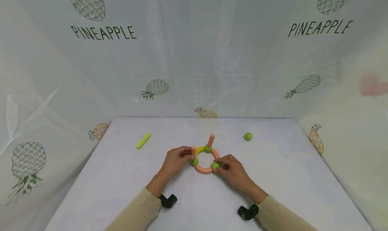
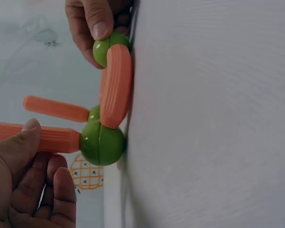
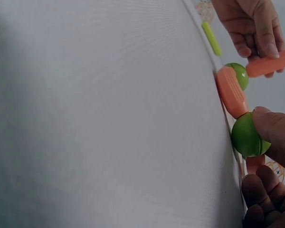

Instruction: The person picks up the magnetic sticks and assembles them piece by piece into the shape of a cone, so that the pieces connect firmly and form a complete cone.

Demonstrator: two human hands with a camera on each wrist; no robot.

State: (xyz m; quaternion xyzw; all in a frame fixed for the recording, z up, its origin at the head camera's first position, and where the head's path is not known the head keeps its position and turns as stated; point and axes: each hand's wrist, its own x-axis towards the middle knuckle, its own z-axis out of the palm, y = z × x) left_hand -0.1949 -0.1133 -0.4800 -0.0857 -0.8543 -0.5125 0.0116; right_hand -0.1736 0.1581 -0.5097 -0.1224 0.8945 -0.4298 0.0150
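A ring of toy pieces lies on the table, made of green balls joined by two curved orange pieces [image 1: 203,169] and a curved yellow piece [image 1: 200,149]. With thumb and fingers, my left hand [image 1: 176,161] pinches a straight orange rod [image 2: 59,138] that stands up from the left green ball [image 2: 103,145]. On the ring's right side, my right hand [image 1: 234,172] grips another green ball [image 3: 247,135] between thumb and fingers. From the back green ball [image 1: 208,148] rises a second orange rod [image 1: 211,140], untouched by either hand.
A loose yellow-green rod [image 1: 143,141] lies at the table's back left. One more green ball [image 1: 248,136] sits at the back right. Behind the white table [image 1: 272,156] hangs a pineapple-print sheet [image 1: 194,55]. Black devices [image 1: 168,201] are at both wrists.
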